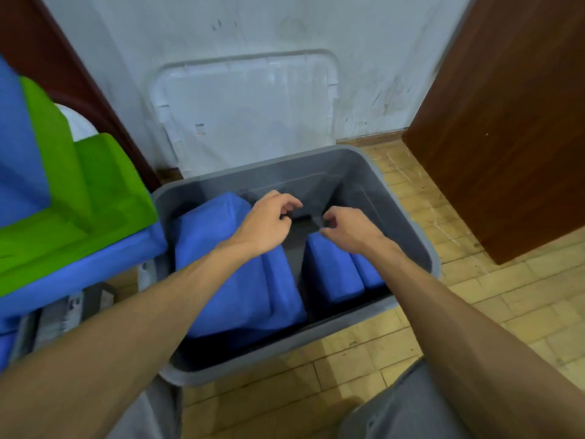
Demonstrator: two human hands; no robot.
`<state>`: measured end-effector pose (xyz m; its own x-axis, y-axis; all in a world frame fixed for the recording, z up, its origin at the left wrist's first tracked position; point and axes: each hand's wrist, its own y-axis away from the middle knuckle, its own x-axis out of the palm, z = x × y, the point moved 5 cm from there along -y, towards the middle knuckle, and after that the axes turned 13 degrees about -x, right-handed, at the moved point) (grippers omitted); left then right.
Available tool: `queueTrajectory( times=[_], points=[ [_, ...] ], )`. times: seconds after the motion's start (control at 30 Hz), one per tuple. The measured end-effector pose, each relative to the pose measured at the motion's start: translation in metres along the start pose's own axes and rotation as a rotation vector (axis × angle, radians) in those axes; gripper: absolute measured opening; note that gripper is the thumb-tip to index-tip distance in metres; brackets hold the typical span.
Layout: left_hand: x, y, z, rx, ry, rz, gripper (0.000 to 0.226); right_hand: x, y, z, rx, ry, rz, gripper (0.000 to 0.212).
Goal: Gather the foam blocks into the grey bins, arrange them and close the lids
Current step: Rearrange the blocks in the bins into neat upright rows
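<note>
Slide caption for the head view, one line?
Left hand and right hand, fingers loosely curled, over the open grey bin of blue foam blocks; clear lid leans on the wall.

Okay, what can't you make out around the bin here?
Head view:
- Whether left hand and right hand hold anything: curled fingers blur against the dark bin floor.
- Large blue block, near-left side: covered by the left forearm.
- Green block: cut off by the frame edge.
- Lid sticker: too small to read.
</note>
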<state>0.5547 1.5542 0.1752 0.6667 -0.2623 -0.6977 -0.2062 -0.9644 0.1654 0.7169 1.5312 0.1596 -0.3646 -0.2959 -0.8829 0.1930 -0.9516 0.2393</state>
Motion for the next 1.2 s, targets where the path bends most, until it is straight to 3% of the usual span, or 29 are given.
queueTrajectory(
  times=[0.07,0.2,0.33,0.43,0.57,0.7,0.8,0.9,1.07,1.2],
  points=[
    [-0.03,0.015,0.009,0.022,-0.008,-0.089,0.053,0.012,-0.003,0.032,-0.072,-0.049,0.09,0.024],
    [-0.069,0.05,0.032,0.028,-0.075,-0.221,0.041,0.048,-0.002,0.06,0.007,-0.072,0.408,0.048],
    [-0.058,0.074,0.059,-0.006,-0.311,-0.083,0.033,0.079,0.022,0.065,0.199,-0.207,0.719,0.077],
    [-0.046,0.082,0.073,-0.083,-0.354,-0.034,0.047,0.096,0.031,0.068,0.216,-0.222,0.762,0.088],
    [-0.048,0.083,0.075,-0.125,-0.31,-0.168,0.049,0.089,0.034,0.073,0.183,-0.257,0.599,0.074],
    [-0.064,0.079,0.081,-0.107,-0.324,-0.294,0.048,0.056,0.038,0.076,0.223,-0.518,0.312,0.049],
    [-0.062,0.076,0.078,0.007,-0.422,-0.203,0.048,0.022,0.038,0.076,0.224,-0.572,0.068,0.043],
    [-0.058,0.078,0.079,0.003,-0.397,-0.14,0.035,-0.013,0.041,0.075,0.219,-0.542,-0.17,0.028],
    [-0.06,0.073,0.078,0.029,-0.506,-0.158,0.033,-0.048,0.039,0.084,0.231,-0.509,-0.47,0.053],
    [-0.064,0.07,0.077,0.036,-0.57,-0.169,0.035,-0.068,0.051,0.094,0.278,-0.563,-0.708,0.056]
  ],
)
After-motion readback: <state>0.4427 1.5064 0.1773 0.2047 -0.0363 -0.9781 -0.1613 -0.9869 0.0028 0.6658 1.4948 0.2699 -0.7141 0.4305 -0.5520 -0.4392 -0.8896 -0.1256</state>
